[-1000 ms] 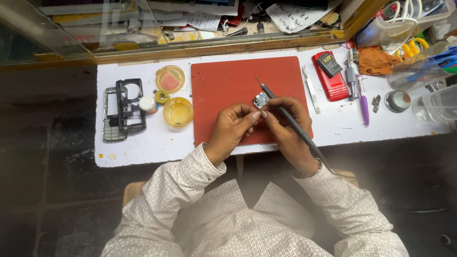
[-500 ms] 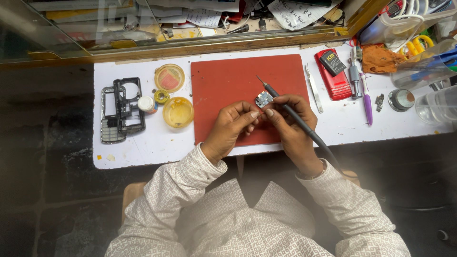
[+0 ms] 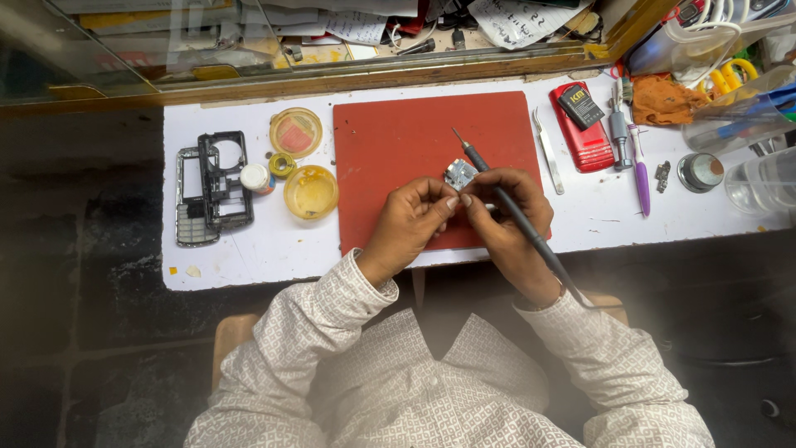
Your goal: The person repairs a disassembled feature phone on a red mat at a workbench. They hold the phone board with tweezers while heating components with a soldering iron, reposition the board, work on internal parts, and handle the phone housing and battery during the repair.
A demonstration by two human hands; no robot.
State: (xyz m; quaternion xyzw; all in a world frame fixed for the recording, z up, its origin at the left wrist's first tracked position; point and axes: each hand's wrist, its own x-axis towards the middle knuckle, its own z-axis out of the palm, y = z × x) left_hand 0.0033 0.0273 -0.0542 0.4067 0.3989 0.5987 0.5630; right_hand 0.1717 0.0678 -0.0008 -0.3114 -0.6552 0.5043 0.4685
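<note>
Over the front of a red mat (image 3: 398, 141), both hands meet around a small grey metal part (image 3: 458, 174). My left hand (image 3: 408, 222) pinches the part from the left with its fingertips. My right hand (image 3: 507, 217) touches the part too and holds a dark pen-shaped tool (image 3: 506, 206), whose thin tip points up and left past the part while its cord trails down over my wrist.
On the white table (image 3: 249, 249), left of the mat, lie a black phone frame (image 3: 211, 187), a small white pot (image 3: 254, 177) and two round yellow dishes (image 3: 310, 192). To the right: tweezers (image 3: 548, 151), red phone (image 3: 580, 137), purple pen (image 3: 639, 170), clear containers (image 3: 759, 182).
Both hands stay together on the small part with barely any shift. The tool keeps its slant.
</note>
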